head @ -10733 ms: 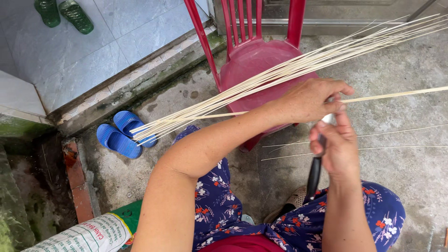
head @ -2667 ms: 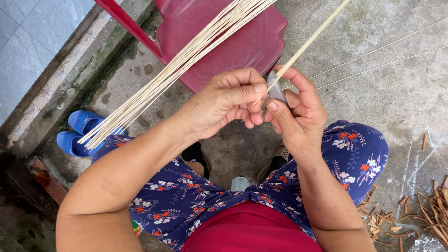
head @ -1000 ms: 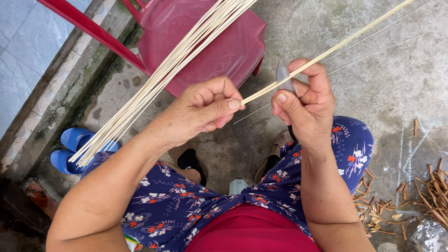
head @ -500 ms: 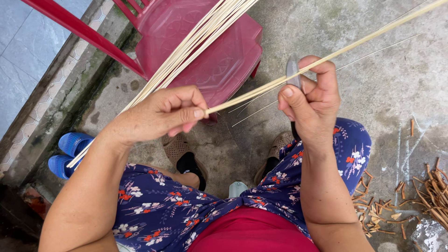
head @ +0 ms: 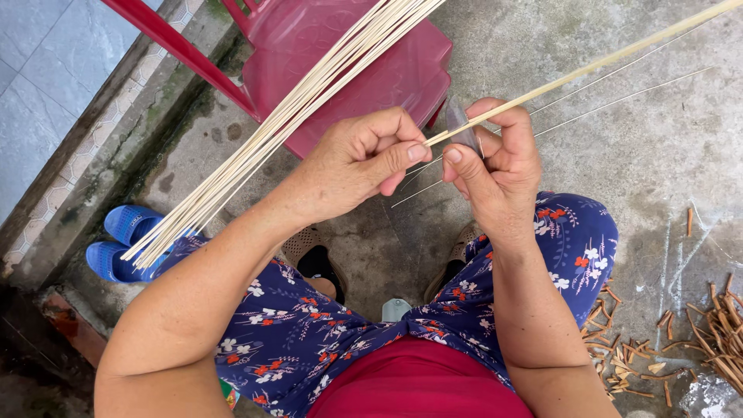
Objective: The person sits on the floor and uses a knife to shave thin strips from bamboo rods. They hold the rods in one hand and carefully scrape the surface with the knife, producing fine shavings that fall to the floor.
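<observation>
Bamboo, pale and straw-coloured, is what you have in hand: one long thin strip point(head: 588, 68) that runs from between your two hands up and away to the right, straight and even in width, its near end at your fingertips. Your left hand point(head: 352, 166) has its grip closed, thumb pressed against the curled forefinger, pinching that near end. Your right hand point(head: 495, 166) sits just beside the left, its grip wrapped shut around a small knife blade point(head: 458, 124), grey and dull, which stands up from the fist and meets the strip from below.

Past your left grip, a bundle of similar strips point(head: 309, 101) lies slanted across the seat of one red plastic chair point(head: 387, 66); they are too many and too close together to count. Below and left of that grip, two blue sandals point(head: 120, 240) sit side by side on the concrete floor point(head: 658, 155). A few hair-thin slivers point(head: 619, 101) lie on the floor beyond your right grip. Below that grip and to its right, brown shavings point(head: 696, 340) lie scattered in loose heaps, uncounted. Your lap, in blue flowered cloth point(head: 309, 333), lies under both hands.
</observation>
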A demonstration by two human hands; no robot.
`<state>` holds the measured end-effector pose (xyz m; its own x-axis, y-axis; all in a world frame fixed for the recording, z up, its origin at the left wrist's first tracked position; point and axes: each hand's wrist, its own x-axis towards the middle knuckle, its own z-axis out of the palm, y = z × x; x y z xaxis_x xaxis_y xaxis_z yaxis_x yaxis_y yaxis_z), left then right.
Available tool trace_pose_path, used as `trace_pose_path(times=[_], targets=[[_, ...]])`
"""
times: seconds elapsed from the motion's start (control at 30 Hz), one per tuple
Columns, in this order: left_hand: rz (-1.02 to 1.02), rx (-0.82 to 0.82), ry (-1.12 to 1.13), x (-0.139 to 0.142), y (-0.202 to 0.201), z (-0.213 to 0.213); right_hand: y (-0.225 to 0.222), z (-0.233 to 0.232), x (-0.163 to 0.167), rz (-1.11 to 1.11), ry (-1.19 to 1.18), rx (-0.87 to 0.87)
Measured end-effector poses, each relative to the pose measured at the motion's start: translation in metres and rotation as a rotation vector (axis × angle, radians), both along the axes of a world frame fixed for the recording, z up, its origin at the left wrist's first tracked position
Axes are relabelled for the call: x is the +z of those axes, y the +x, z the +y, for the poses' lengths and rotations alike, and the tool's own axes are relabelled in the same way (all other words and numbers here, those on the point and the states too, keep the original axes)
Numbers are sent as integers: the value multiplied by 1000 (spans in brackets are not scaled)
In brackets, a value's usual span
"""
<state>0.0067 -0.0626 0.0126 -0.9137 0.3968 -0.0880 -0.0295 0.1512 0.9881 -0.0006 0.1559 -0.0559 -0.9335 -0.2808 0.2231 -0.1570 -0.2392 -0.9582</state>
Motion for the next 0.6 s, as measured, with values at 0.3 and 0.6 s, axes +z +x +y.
trace_pose_path(times=[0.3,0.6], targets=[[-155,-160,44,-6,0,-46,-22,50,1,69,-137,-200],[-155,-132,-310,11,-11,-87,-23,43,5,44,-92,-206]])
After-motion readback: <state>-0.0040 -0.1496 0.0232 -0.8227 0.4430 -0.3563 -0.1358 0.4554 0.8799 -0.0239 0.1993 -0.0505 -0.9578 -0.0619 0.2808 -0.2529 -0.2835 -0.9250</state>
